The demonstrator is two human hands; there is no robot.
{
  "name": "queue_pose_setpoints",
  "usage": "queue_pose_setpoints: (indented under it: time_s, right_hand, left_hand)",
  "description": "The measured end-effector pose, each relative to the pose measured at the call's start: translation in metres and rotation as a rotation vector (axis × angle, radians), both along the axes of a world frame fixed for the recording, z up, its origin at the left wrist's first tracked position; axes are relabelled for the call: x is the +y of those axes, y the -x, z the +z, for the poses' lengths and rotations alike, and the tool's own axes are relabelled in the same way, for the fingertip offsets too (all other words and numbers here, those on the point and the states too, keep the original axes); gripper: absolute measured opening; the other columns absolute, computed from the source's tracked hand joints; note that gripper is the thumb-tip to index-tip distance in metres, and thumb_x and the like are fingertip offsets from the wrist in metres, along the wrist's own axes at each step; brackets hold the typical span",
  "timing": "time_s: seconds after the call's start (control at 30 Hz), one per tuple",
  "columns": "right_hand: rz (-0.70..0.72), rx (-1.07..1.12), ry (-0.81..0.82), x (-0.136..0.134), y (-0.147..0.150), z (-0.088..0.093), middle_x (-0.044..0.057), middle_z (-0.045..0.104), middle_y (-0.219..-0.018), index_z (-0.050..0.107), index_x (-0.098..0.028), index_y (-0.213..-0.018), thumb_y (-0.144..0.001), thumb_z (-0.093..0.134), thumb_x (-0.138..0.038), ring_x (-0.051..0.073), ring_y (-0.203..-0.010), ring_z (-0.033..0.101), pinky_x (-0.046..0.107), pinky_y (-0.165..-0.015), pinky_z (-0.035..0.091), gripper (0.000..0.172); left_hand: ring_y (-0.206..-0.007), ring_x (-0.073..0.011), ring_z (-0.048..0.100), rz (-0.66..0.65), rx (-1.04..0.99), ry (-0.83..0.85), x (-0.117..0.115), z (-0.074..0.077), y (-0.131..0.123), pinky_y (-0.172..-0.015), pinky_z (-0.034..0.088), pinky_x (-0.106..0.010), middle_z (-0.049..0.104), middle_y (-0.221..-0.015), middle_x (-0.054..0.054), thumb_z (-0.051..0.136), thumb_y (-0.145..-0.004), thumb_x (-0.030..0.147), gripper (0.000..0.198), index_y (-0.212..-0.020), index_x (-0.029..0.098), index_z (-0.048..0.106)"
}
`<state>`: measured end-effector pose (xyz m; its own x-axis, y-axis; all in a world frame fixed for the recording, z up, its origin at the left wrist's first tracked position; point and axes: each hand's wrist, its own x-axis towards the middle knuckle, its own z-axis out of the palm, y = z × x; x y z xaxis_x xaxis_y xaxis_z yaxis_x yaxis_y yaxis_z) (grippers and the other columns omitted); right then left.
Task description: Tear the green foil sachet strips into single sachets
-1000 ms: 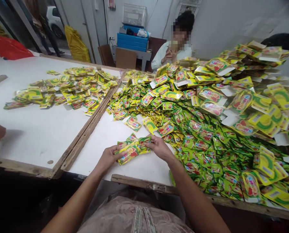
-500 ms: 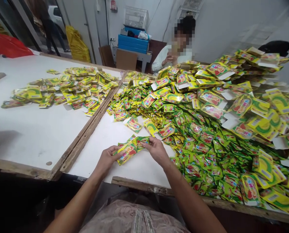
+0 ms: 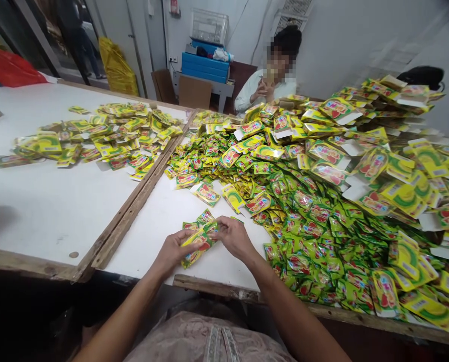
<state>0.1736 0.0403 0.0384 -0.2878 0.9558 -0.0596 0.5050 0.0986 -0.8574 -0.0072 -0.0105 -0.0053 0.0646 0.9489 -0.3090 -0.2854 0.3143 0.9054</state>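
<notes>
My left hand (image 3: pixel 171 250) and my right hand (image 3: pixel 232 235) are both closed round a small stack of green and yellow sachets (image 3: pixel 197 240), held just above the white table (image 3: pixel 160 216) near its front edge. A few more sachets fan out behind the stack. To the right a big heap of the same sachets (image 3: pixel 315 221) covers the table, with flat yellow cartons (image 3: pixel 409 166) piled on its far side.
A second white table (image 3: pixel 51 201) on the left carries another spread of sachets and cartons (image 3: pixel 103 133). A wooden rail (image 3: pixel 141 191) divides the two tables. A seated person (image 3: pixel 273 75) is at the far end; blue crates (image 3: pixel 205 65) stand behind.
My hands have drawn closer together, squeezing the fanned sachets into a tighter stack. The other person's hand at the left edge has gone out of view.
</notes>
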Motion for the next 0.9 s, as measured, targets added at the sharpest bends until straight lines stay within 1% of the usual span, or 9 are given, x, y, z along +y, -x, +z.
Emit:
queue_pose_setpoints:
  time_s: [0.07,0.13,0.3,0.4,0.47,0.57,0.67,0.8,0.9]
  right_hand:
    - [-0.011,0.136,0.070,-0.003,0.003,-0.001,-0.005,0.048,-0.064,0.058,-0.019,-0.087,-0.066,0.064,-0.033,0.011,-0.058,0.046,0.023,-0.056,0.037,0.025]
    - [-0.031,0.188,0.053,-0.006,0.004,-0.002,-0.003,0.053,-0.066,0.057,-0.019,-0.086,-0.068,0.062,-0.034,0.012,-0.061,0.051,0.024,-0.059,0.040,0.024]
    - [-0.067,-0.052,-0.184,-0.012,0.009,-0.004,-0.001,0.060,-0.064,0.062,-0.019,-0.073,-0.072,0.059,-0.028,0.014,-0.062,0.053,0.026,-0.063,0.040,0.009]
    - [-0.153,-0.075,-0.262,-0.014,0.012,-0.006,0.001,0.064,-0.071,0.063,-0.019,-0.074,-0.072,0.060,-0.028,0.017,-0.069,0.057,0.030,-0.070,0.043,0.009]
    - [-0.142,-0.097,-0.272,-0.016,0.013,-0.006,0.001,0.065,-0.070,0.064,-0.020,-0.071,-0.070,0.062,-0.025,0.018,-0.071,0.058,0.033,-0.075,0.043,0.006]
    - [-0.060,0.010,-0.154,-0.019,0.014,-0.004,0.001,0.069,-0.074,0.066,-0.021,-0.079,-0.071,0.059,-0.021,0.018,-0.073,0.062,0.034,-0.076,0.046,0.010]
    - [-0.071,0.184,-0.035,-0.023,0.014,-0.002,0.001,0.069,-0.077,0.061,-0.020,-0.090,-0.073,0.056,-0.021,0.016,-0.072,0.064,0.030,-0.070,0.048,0.018]
    - [-0.079,0.194,0.043,-0.026,0.017,-0.002,-0.002,0.066,-0.068,0.053,-0.021,-0.094,-0.070,0.056,-0.018,0.014,-0.063,0.061,0.027,-0.063,0.046,0.025]
    - [-0.033,0.261,0.160,-0.028,0.016,-0.002,-0.002,0.066,-0.071,0.047,-0.022,-0.100,-0.073,0.054,-0.020,0.014,-0.063,0.060,0.027,-0.062,0.045,0.028]
  left_hand:
    - [-0.077,-0.0194,0.066,-0.015,-0.009,0.023,0.001,0.000,-0.002,-0.073,0.050,-0.028,0.073,-0.091,-0.005,0.082,-0.053,0.031,0.043,-0.091,0.016,0.070]
    - [-0.077,-0.0197,0.066,0.002,-0.030,0.048,0.001,0.001,-0.004,-0.074,0.050,-0.028,0.073,-0.091,-0.005,0.083,-0.052,0.030,0.045,-0.093,0.016,0.071]
    - [-0.076,-0.0200,0.067,0.052,-0.073,0.071,0.001,0.002,-0.005,-0.073,0.051,-0.029,0.074,-0.089,-0.006,0.083,-0.052,0.031,0.043,-0.091,0.016,0.072]
    - [-0.077,-0.0206,0.067,0.026,-0.052,0.057,0.001,0.004,-0.005,-0.074,0.051,-0.029,0.074,-0.090,-0.006,0.083,-0.053,0.032,0.043,-0.091,0.016,0.072]
    - [-0.076,-0.0202,0.067,0.010,-0.051,0.045,0.001,0.005,-0.003,-0.074,0.051,-0.029,0.074,-0.090,-0.006,0.083,-0.052,0.032,0.042,-0.090,0.016,0.073]
    - [-0.074,-0.0188,0.067,0.005,-0.063,0.048,0.002,0.006,0.001,-0.073,0.051,-0.028,0.074,-0.088,-0.005,0.083,-0.053,0.031,0.041,-0.090,0.016,0.073]
    - [-0.071,-0.0175,0.067,-0.017,-0.059,0.066,0.002,0.006,0.003,-0.070,0.051,-0.027,0.074,-0.086,-0.005,0.083,-0.054,0.030,0.040,-0.090,0.016,0.073]
    - [-0.069,-0.0165,0.066,-0.031,-0.054,0.066,0.003,0.006,0.004,-0.067,0.050,-0.025,0.074,-0.085,-0.004,0.083,-0.053,0.029,0.039,-0.088,0.016,0.073]
    - [-0.068,-0.0167,0.066,-0.057,-0.039,0.080,0.005,0.009,0.005,-0.065,0.050,-0.026,0.074,-0.084,-0.005,0.082,-0.054,0.030,0.039,-0.088,0.015,0.072]
